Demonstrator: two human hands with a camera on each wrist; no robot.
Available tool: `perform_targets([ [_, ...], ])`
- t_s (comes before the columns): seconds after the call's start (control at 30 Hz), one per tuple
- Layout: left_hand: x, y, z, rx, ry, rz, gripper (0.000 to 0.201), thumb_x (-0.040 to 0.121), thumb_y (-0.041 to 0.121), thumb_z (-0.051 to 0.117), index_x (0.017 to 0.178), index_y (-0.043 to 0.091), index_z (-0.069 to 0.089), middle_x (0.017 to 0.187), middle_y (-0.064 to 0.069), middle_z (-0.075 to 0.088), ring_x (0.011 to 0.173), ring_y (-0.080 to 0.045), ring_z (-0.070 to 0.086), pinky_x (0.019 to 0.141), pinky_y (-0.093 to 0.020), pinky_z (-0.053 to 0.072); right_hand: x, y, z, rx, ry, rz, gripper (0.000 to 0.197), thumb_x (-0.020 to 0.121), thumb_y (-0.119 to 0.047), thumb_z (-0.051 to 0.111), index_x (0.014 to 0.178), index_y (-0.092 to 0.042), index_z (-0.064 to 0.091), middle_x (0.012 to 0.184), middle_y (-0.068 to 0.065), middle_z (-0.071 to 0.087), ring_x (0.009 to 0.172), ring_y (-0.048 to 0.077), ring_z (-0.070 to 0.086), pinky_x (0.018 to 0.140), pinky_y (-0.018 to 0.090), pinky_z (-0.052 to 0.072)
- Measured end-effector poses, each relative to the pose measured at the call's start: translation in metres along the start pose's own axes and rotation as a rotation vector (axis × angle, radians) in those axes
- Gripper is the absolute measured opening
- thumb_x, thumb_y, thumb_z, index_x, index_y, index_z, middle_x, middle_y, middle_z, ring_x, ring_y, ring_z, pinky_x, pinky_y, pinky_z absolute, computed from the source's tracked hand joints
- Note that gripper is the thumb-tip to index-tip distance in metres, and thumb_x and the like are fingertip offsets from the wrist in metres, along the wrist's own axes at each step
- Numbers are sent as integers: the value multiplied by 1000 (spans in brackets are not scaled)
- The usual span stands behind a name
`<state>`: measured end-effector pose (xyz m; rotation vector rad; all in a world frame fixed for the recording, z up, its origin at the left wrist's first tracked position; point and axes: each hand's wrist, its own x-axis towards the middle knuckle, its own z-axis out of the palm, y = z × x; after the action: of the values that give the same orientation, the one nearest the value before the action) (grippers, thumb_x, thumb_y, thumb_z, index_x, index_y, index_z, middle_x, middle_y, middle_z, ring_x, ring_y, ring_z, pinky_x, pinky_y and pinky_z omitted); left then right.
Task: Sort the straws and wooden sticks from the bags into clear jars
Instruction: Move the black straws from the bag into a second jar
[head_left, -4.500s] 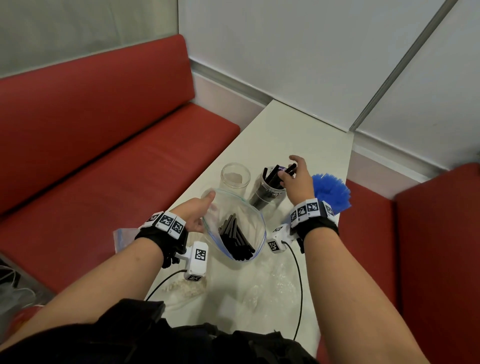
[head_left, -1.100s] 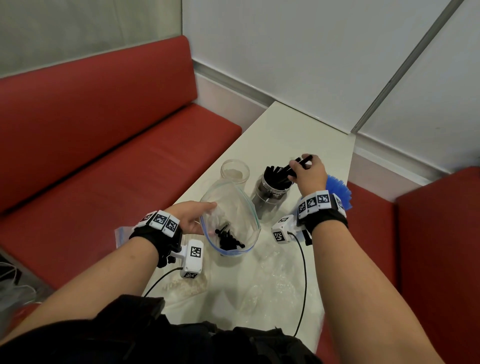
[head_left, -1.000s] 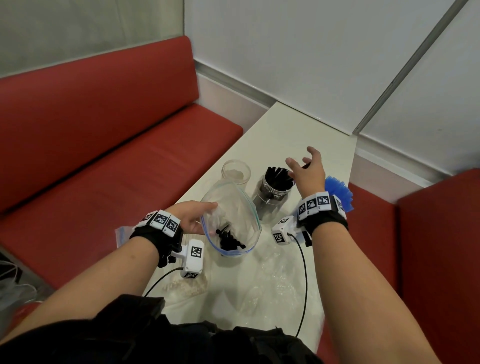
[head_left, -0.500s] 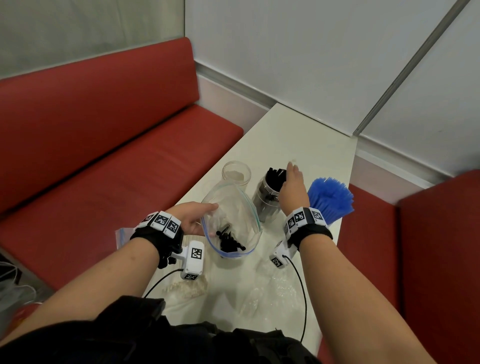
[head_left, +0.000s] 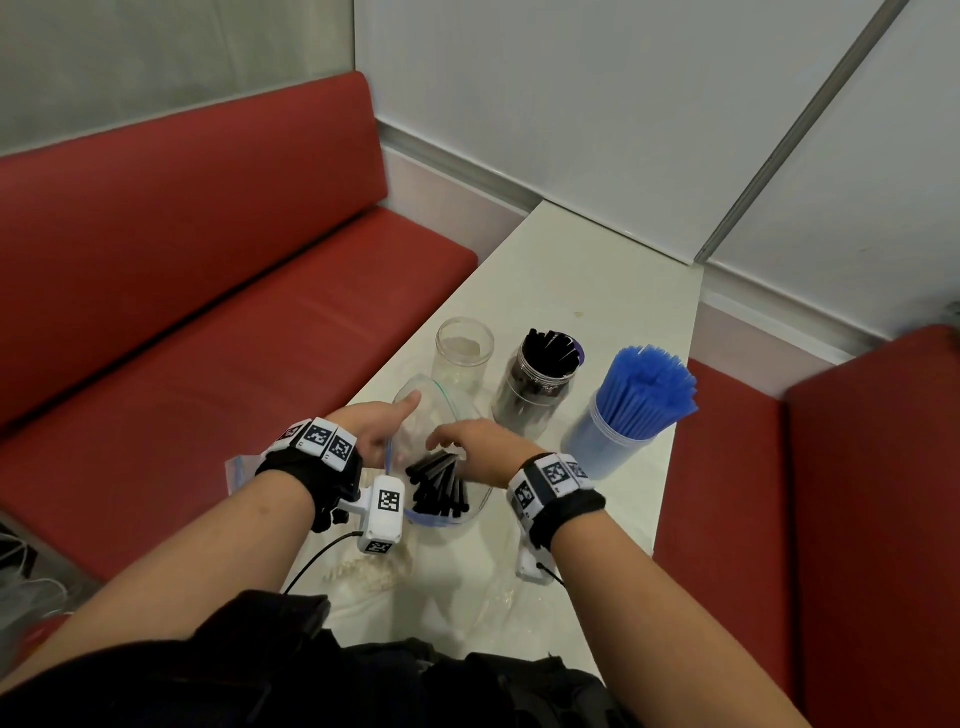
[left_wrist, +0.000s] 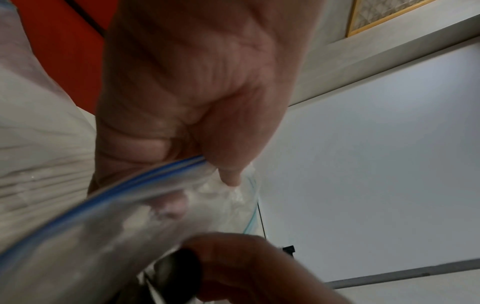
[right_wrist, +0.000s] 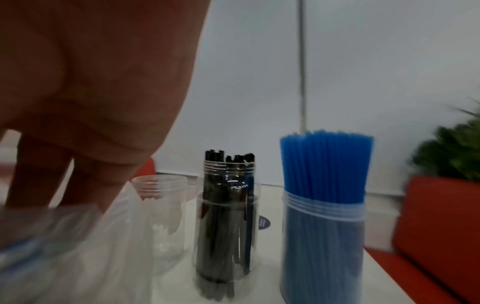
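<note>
Left hand (head_left: 376, 428) pinches the zip-top bag (head_left: 457, 415) rim open near the worktop's (head_left: 597, 291) left edge; right hand (head_left: 480, 449), fingers extended, reaches onto the black straws (head_left: 439, 488) inside.

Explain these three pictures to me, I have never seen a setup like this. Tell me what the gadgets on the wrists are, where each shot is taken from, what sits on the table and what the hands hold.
No robot here: a person works with bare hands. The black bands with checkered tags carry small cameras.

The wide shot comes from a head camera looking down. The other two look along each hand from the wrists.

On the white table stand three clear jars: an empty jar, a jar of black straws and a jar of blue straws. Crumpled clear plastic lies nearer the person.

The left hand pinches the blue-edged rim of a clear zip bag, keeping its mouth open. The right hand reaches into the bag, over a bundle of loose black straws. Whether its fingers grip any yet, the pictures do not show.
</note>
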<state>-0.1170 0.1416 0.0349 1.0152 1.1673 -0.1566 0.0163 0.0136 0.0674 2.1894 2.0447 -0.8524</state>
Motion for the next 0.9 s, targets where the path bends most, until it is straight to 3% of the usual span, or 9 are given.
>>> perform_targets([
  [0.07,4,1,-1,-55,-4,-30,74,92,67,43,113,-2,57,83,-17,69,69,-29,68,61,-37,56,1,-4,13,-175,-11,-53,59,88,-13,67,142,-25,48,132,5,58,117,28,50,96,41,48],
  [0.13,6,1,-1,-72,4,-56,79,90,70,41,116,-2,58,97,-20,71,87,-34,68,76,-44,57,1,-4,24,-265,34,-109,67,84,-18,73,145,-26,45,136,2,57,114,29,48,94,42,47],
  [0.23,6,0,-4,18,-44,-97,90,84,82,33,118,3,60,107,-21,71,105,-36,65,99,-48,48,1,0,31,-232,85,-132,52,86,-27,75,134,-21,57,127,2,63,111,27,48,92,41,46],
  [0.37,1,-5,-6,-132,-307,-182,98,76,85,42,129,5,60,120,-20,67,103,-35,68,81,-45,56,0,4,35,-78,115,-65,32,93,-25,67,123,-13,64,113,9,67,110,28,51,89,43,47],
  [0.43,-3,-6,-7,-155,-355,-159,91,74,81,54,127,7,63,125,-18,65,107,-34,67,80,-46,57,-1,7,36,44,181,13,32,94,-24,67,122,-10,64,110,15,63,105,33,57,85,39,48],
  [0.53,-6,-5,-5,-160,-278,-52,68,81,60,67,121,6,63,117,-19,69,99,-34,71,76,-46,59,-5,12,31,185,311,127,30,93,-26,69,116,-7,67,101,15,59,98,37,61,74,33,42],
  [0.67,-15,6,2,-180,-227,62,30,99,31,54,109,5,63,90,-11,75,76,-22,73,71,-36,60,-10,12,15,293,406,194,32,93,-31,69,112,-5,67,104,19,59,96,34,58,82,37,44],
  [0.8,-23,17,9,-133,-98,163,26,102,24,51,113,3,60,92,-10,70,79,-21,66,74,-36,56,-12,6,-1,403,453,190,28,96,-26,66,113,-4,64,103,18,68,95,32,63,82,39,49],
  [0.9,-24,20,12,-99,-54,181,26,102,22,51,116,1,58,92,-12,68,78,-22,65,77,-38,54,-14,3,-4,466,438,209,24,98,-21,63,116,-5,63,104,16,71,96,30,66,72,30,43],
])
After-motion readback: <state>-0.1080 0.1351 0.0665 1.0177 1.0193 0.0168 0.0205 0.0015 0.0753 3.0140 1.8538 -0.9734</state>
